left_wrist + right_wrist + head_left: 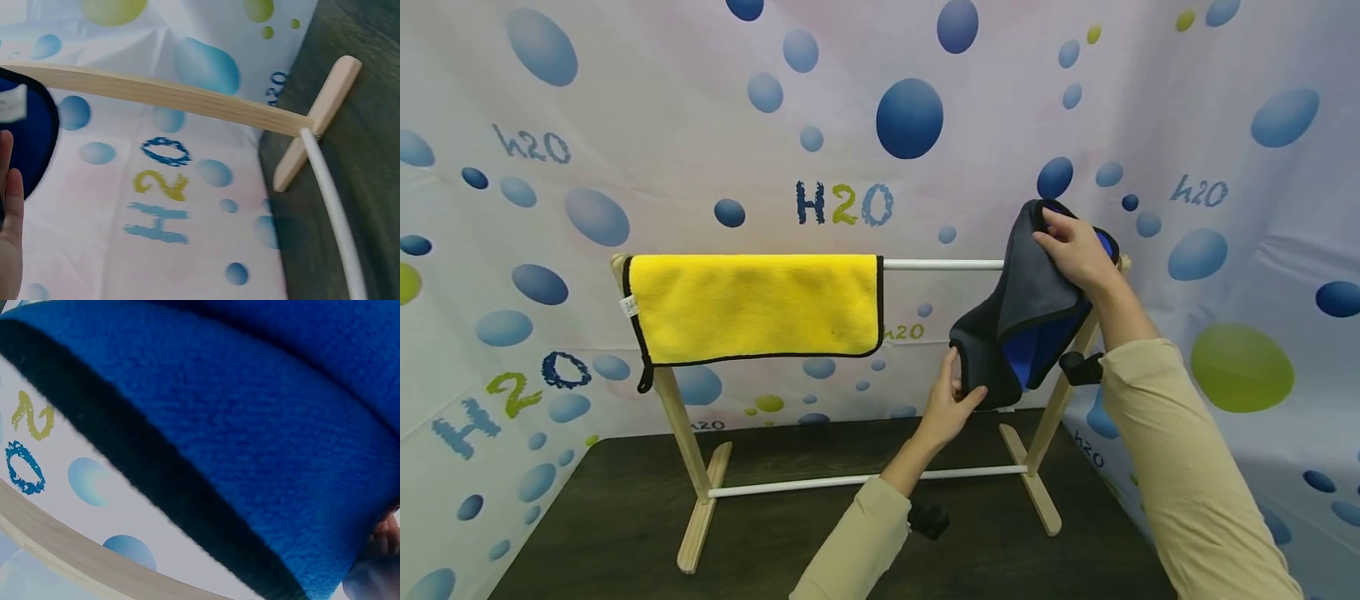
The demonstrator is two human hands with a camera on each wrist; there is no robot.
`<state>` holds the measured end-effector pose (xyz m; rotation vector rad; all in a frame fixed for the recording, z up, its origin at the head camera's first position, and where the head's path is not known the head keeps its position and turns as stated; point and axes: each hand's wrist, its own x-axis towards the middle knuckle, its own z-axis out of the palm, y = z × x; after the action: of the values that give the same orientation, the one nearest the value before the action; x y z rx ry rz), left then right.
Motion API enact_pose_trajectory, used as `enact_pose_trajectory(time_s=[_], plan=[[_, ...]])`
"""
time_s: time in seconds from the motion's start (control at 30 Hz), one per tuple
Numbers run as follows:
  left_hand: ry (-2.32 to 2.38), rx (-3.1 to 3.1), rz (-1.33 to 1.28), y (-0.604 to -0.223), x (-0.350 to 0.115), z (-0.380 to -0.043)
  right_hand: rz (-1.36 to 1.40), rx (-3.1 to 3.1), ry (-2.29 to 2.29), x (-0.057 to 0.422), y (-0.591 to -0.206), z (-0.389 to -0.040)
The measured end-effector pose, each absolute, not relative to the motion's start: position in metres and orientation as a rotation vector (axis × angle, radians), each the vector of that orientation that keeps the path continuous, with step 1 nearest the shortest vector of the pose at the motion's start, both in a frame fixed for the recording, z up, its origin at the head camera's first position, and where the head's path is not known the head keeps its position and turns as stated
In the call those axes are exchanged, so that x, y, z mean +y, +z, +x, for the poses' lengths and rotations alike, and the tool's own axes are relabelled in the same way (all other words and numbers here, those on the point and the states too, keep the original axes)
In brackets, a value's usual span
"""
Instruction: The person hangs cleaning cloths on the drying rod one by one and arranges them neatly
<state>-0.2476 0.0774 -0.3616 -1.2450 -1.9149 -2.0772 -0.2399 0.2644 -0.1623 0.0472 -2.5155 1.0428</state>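
A grey cloth (1037,275) with a blue underside and black edging hangs bunched over the right end of the rack's white top bar (943,264). High on it, my right hand (1078,254) pinches the black-edged fabric between thumb and fingers. Lower down, my left hand (951,404) holds the cloth's lower left corner. In the left wrist view, fingers (12,200) lie against the dark blue side beside a white label (12,103). Blue plush fabric (250,425) fills most of the right wrist view and hides the right hand's grip.
A yellow cloth (752,304) with black edging hangs over the bar's left part, its tag (629,306) at the left edge. The wooden rack stands on a dark table (805,550), with a lower white bar (790,485) between its feet. Behind is a bubble-printed curtain (700,108).
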Motion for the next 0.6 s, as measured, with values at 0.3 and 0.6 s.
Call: enact_pose_trajectory(time_s=[0.3, 0.6], plan=[[-1.929, -2.029, -1.346, -0.321, 0.051, -0.24, 0.065, -2.505, 1.018, 0.268, -0.16, -0.237], [-1.963, -2.045, -1.384, -0.304, 0.029, -0.247, 0.086, -2.515, 0.989, 0.267, -0.16, -0.239]])
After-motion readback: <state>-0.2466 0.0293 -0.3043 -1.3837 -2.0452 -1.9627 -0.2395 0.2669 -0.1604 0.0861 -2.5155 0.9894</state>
